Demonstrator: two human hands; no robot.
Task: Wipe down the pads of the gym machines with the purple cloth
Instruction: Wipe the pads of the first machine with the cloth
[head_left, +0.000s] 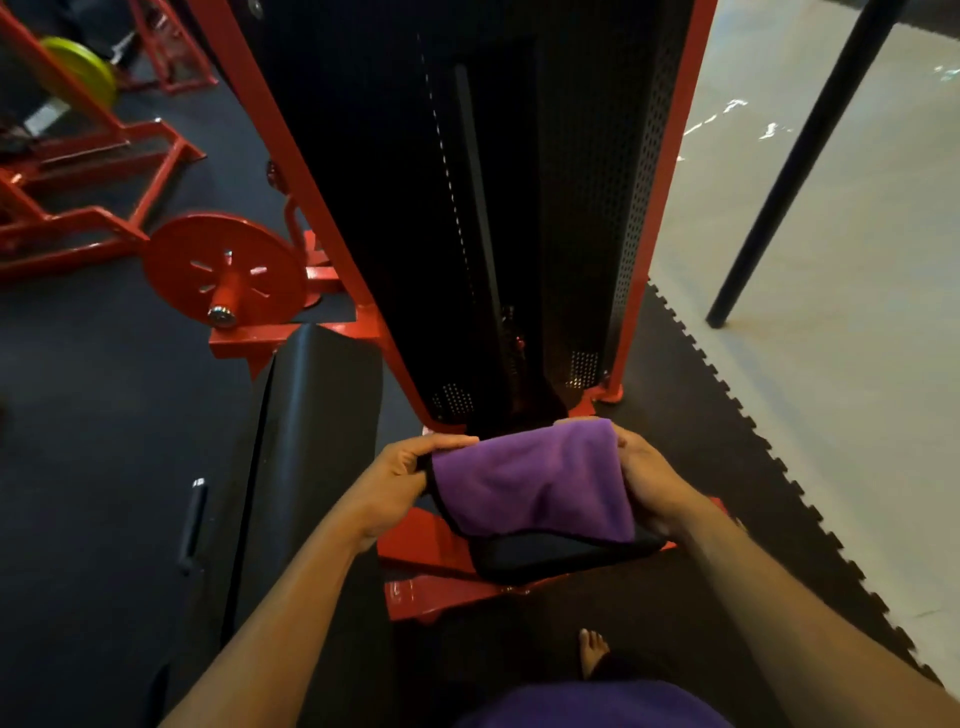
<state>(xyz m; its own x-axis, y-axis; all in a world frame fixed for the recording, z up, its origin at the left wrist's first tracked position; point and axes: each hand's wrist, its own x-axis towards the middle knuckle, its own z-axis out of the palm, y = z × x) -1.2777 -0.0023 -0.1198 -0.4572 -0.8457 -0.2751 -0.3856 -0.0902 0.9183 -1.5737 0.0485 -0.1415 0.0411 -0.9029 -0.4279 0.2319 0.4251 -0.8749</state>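
The soft purple cloth with black edging (530, 483) is held in the air between both hands, folded over so that the purple face shows on top and a dark underside layer hangs below its curved black hem. The pile looks smooth and fleecy, with no visible stains. The left hand (400, 483) grasps the cloth's left edge, thumb on top and fingers curled beneath. The right hand (649, 483) grips the right edge, fingers wrapped round the fold with the far corner draped over them.

Directly below the hands lies the red steel base plate of the machine (431, 545). Beyond the hands rises the black perforated weight-stack housing in a red frame (587, 208). To the left of the left hand sits a long black vinyl pad (306, 441), and further left beyond it a red metal plate-loading disc (223, 267). Near the wrists, below, a bare foot (592, 649) stands on the dark rubber floor (93, 415). To the right of the right hand, the interlocking mat edge meets a pale floor (831, 364).
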